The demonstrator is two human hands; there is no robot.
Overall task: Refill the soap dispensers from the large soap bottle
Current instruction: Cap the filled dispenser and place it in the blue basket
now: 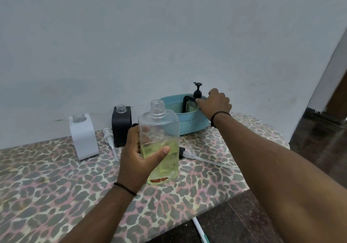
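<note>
Two gripping hands: left hand (139, 160) holds the uncapped large soap bottle (159, 145), which may spill if tilted while right hand (216, 102), at one o'clock, lifts the black pump dispenser (191, 103) from the teal basket (191, 122).

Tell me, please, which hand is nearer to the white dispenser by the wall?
Left. The left hand grips the big soap bottle just right of the white dispenser; the right hand is far off, at the blue basket.
</note>
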